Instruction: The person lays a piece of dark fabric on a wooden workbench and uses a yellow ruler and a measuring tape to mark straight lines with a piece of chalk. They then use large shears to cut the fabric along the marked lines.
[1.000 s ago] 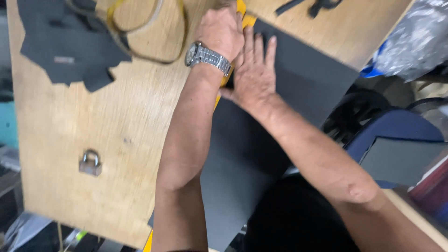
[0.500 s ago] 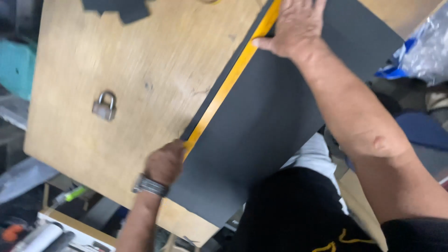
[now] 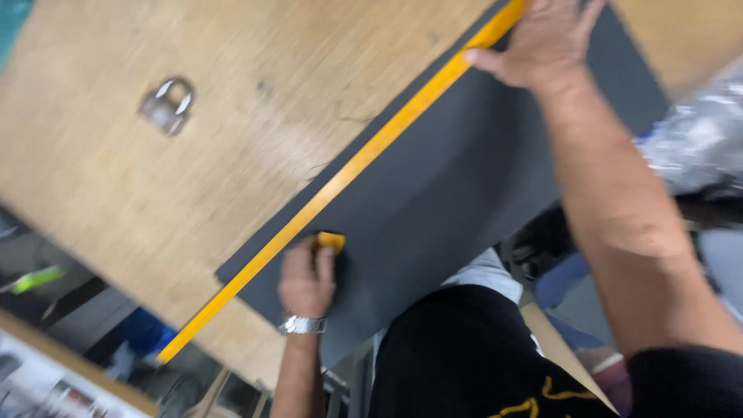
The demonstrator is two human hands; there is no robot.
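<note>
A large black sheet lies on the wooden table and hangs over its near edge. A long yellow ruler runs diagonally along the sheet's left edge. My left hand, with a metal watch on the wrist, pinches a small yellow piece against the sheet just beside the ruler. My right hand lies flat with fingers spread on the ruler's far end and on the sheet, pressing them down.
A metal padlock-like piece sits on the bare wood at the left. A crinkled silvery bag is beyond the table's right edge. My dark-clothed lap is under the overhanging sheet. The view is blurred by motion.
My left hand went from beside my right down to the ruler's near end, then onto the sheet, where the yellow piece now shows. My right hand stays pressed at the far end.
</note>
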